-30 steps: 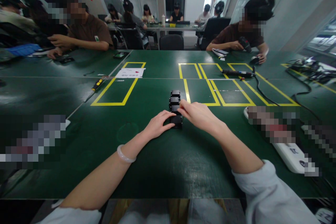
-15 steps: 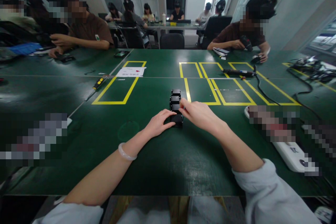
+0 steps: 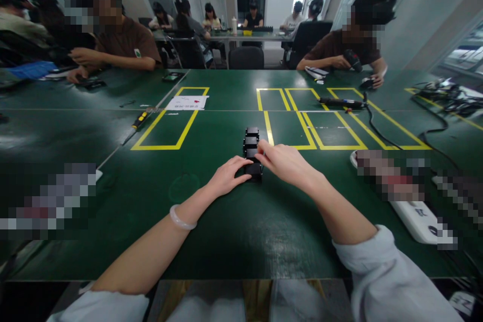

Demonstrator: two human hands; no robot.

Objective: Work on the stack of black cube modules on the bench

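Grn table (image 3: 226, 241) takes up most of view. Far side: person at L (image 3: 130, 43) & person at R (image 3: 328, 45), both in brown tops; latter w/ dark handheld tool (image 3: 352, 60). Yellow tape outlines (image 3: 341, 148) mark tabletop L & R of ctr. White bar (image 3: 411, 214), part blurred out, lies near R forearm; blk stick tool (image 3: 341, 103) w/ cable lies across tape. L hand (image 3: 228, 176), w/ pale bracelet (image 3: 183, 217) on wrist, & R hand (image 3: 283, 161) meet approx mid-table at row of 4 blk blocks (image 3: 251, 141), which runs straight away from wearer, blocks v. close together. L thumb + fingers grasp nearest block (image 3: 254, 173) by its L side. R thumb & forefinger bent, tips tog. at row's R side by 2nd block; can't tell if they pinch anything.
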